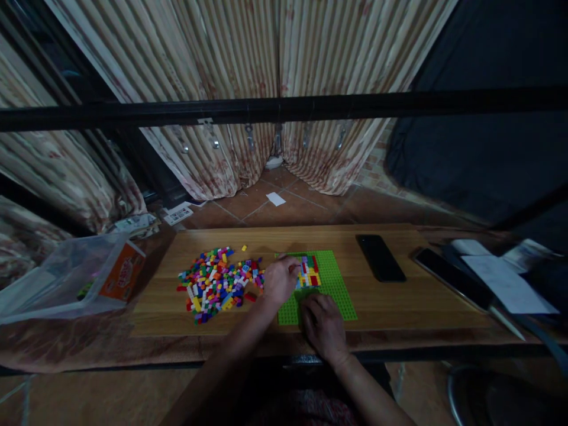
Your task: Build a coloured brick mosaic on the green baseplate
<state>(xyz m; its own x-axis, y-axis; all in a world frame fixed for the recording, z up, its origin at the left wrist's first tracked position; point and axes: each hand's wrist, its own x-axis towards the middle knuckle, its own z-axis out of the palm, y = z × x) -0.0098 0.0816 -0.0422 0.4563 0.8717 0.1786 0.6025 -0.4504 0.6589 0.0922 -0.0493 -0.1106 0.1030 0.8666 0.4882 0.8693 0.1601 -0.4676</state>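
A green studded baseplate (335, 275) lies on the wooden board, with a patch of red, yellow, white and blue toy bricks (310, 273) built on it. My left hand (280, 279) is over the plate's left part, its fingertips pinched together at the left edge of the built patch. Whatever is in that pinch is too small to make out. Just below the patch, my right hand (323, 324) rests on the near part of the plate with its fingers curled in; their inner side is hidden. Loose coloured bricks (217, 281) form a spread-out pile left of the plate.
A black phone (380, 258) lies right of the plate on the wooden board (164, 307). Farther right are another dark device (450, 278) and white paper (510, 284). At far left stands a clear plastic bin (57, 290) with an orange label. A dark bar (284, 109) crosses beyond.
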